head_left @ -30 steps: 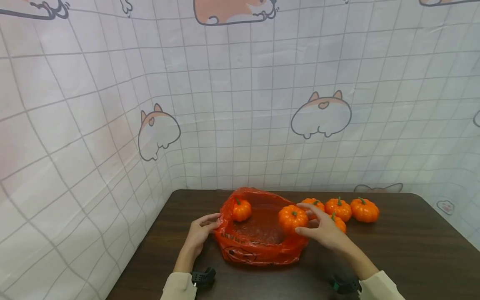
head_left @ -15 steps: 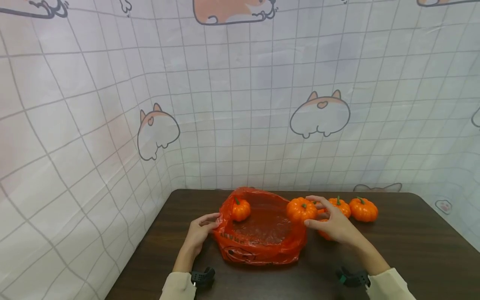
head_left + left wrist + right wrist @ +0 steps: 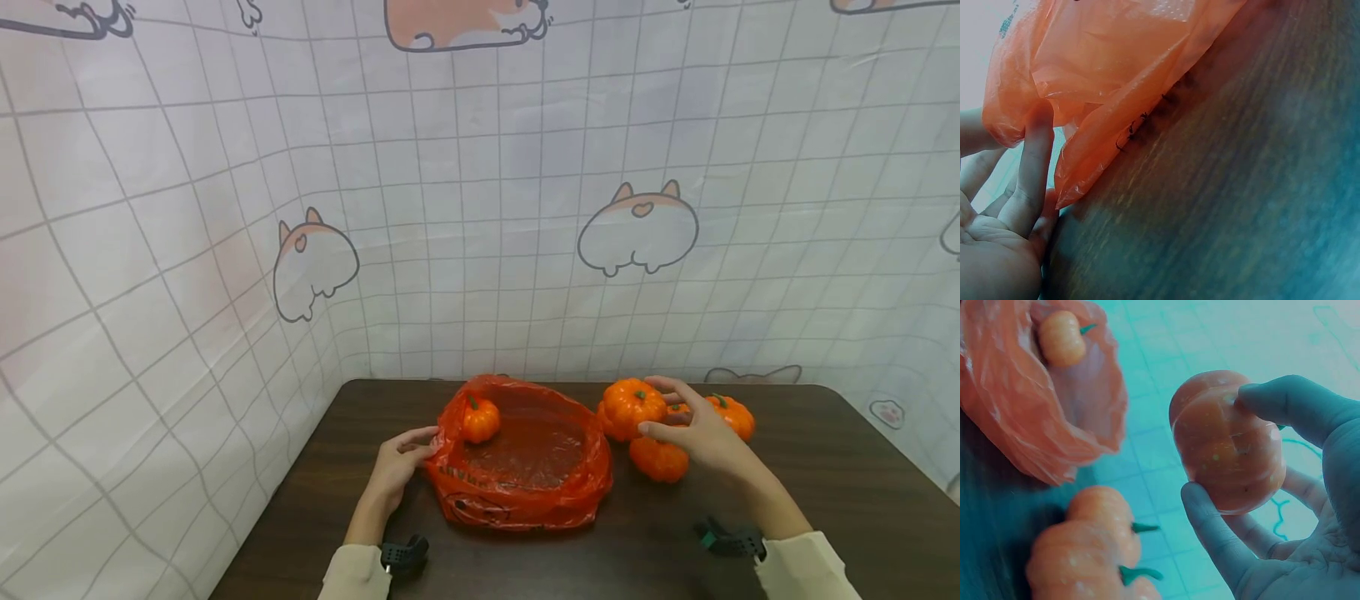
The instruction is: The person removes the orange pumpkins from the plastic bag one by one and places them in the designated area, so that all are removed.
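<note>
An orange plastic bag (image 3: 517, 507) stands with its mouth wide on the dark table, one small pumpkin (image 3: 481, 420) inside at its left. My left hand (image 3: 396, 468) pinches the bag's left rim; in the left wrist view the fingertips go behind a fold of the plastic bag (image 3: 1110, 69). To the right of the bag, my right hand (image 3: 705, 429) holds another small orange pumpkin (image 3: 634, 405) between thumb and fingers. The right wrist view shows this held pumpkin (image 3: 1229, 453) raised, apart from the bag.
Several more small pumpkins with green stems sit right of the bag: a near pumpkin (image 3: 658, 461), a far-right pumpkin (image 3: 733, 417), and others partly hidden by the right hand and its pumpkin. A patterned sheet (image 3: 480, 250) hangs behind the table (image 3: 810, 483).
My right hand has carried its pumpkin rightward from over the bag's right rim to above the other pumpkins. The left hand and the bag have stayed nearly still.
</note>
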Available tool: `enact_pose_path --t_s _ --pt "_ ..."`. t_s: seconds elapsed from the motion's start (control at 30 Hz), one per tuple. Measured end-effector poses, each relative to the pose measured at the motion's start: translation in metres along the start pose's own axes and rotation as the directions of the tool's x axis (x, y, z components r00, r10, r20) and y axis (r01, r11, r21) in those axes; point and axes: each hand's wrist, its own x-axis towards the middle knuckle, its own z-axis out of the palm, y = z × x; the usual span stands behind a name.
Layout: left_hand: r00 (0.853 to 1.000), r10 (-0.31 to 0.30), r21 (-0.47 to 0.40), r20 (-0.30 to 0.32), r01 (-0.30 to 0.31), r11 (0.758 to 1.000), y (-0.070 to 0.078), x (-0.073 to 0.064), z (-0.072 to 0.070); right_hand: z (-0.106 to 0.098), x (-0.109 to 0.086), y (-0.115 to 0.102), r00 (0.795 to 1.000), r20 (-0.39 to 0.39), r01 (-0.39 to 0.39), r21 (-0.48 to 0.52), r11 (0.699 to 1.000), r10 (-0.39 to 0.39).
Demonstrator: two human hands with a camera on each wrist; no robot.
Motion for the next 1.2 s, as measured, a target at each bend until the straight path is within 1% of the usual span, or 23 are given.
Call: enact_pose_path --t_s 0.13,0.37,0.63,0.73,0.83,1.03,1.2 --pt "1.000 0.000 -0.001 0.000 0.000 1.000 0.000 0.001 0.000 -0.012 -0.002 0.002 1.000 -0.018 -0.004 0.018 1.000 0.005" --pt "1.000 0.004 -0.003 -0.005 -0.004 1.000 -0.001 0.002 0.000 -0.033 -0.004 0.007 0.997 -0.071 0.010 -0.059 0.998 -0.014" --pt "1.000 -0.010 -0.012 -0.011 0.010 1.000 -0.004 0.004 -0.001 -0.050 -0.008 0.015 0.994 -0.104 -0.046 -0.125 0.991 0.033" --pt "1.000 -0.010 -0.007 -0.007 0.010 1.000 -0.004 0.004 0.000 -0.056 -0.010 0.020 0.992 -0.115 -0.069 -0.130 0.989 0.054" --pt "1.000 -0.005 -0.005 -0.005 0.005 1.000 -0.003 0.003 0.000 -0.061 -0.013 0.026 0.991 -0.121 -0.078 -0.125 0.989 0.063" --pt "1.000 -0.004 0.004 -0.007 0.004 1.000 0.000 0.001 0.000 -0.068 -0.015 0.039 0.988 -0.134 -0.100 -0.147 0.984 0.081" --pt "1.000 -0.004 0.008 -0.011 0.004 1.000 -0.001 0.000 0.001 -0.074 -0.015 0.052 0.986 -0.128 -0.129 -0.152 0.980 0.110"
